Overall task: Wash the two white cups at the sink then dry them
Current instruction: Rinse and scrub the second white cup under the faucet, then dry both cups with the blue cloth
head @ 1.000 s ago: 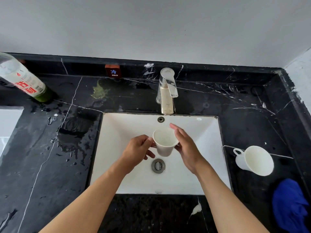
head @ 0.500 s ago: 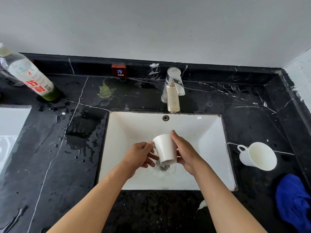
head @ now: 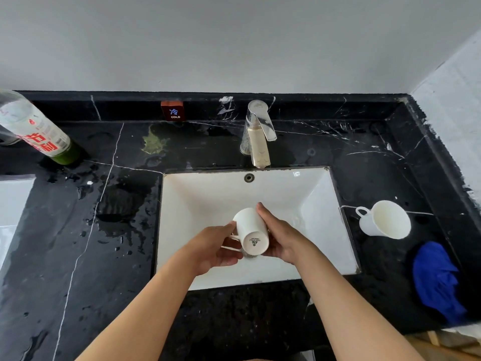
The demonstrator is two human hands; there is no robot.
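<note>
— Since a moment ago we have tipped the cup [head: 250, 231] right over; its stamped base faces up at us.
— Yes, we hold it above the sink [head: 205, 201], our left hand [head: 212, 247] gripping the handle side, our right hand [head: 282, 238] clasping the wall.
— And the second cup [head: 385, 220] stands on the counter [head: 117, 230], near the blue cloth [head: 437, 277].

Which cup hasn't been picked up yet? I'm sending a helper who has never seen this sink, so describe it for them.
Start at the white sink basin set in the black marble counter and look just past its right edge. There a white cup stands alone on the counter, behind a crumpled blue cloth. Unlike the other cup, held bottom-up over the basin, no hand touches it.
</note>
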